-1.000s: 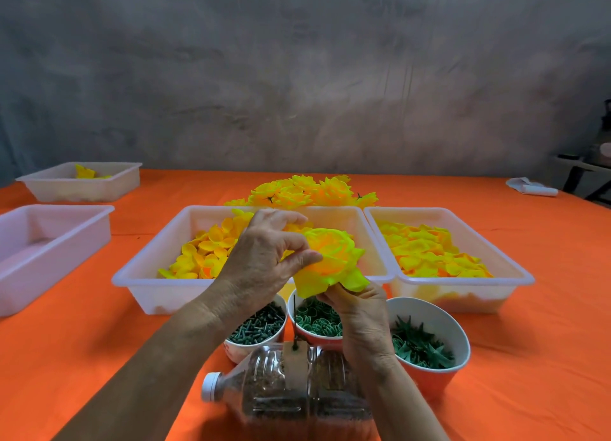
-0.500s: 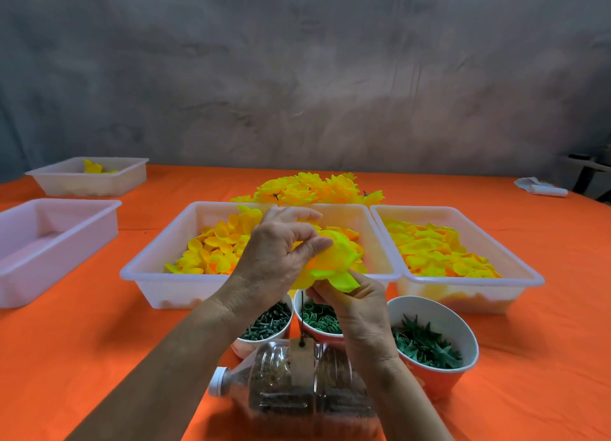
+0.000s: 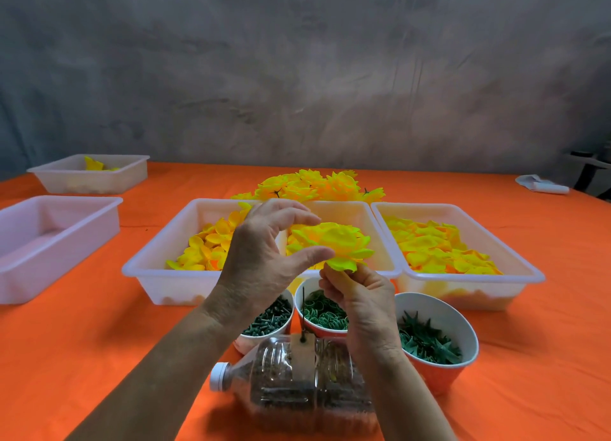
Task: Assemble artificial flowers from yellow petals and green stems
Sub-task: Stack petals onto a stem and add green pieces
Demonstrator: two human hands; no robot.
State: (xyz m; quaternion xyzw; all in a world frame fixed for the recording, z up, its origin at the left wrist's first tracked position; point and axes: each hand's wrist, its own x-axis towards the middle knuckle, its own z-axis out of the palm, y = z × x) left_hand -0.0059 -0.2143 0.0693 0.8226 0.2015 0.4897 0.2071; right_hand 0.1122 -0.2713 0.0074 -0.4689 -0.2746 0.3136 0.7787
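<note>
L hand [image 3: 264, 255] fingers now spread off flower [image 3: 330, 245], petals flatter.

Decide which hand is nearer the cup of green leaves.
Right. The right hand holds the flower just left of the leaf cup, its wrist beside the rim; the left hand is farther left.
</note>
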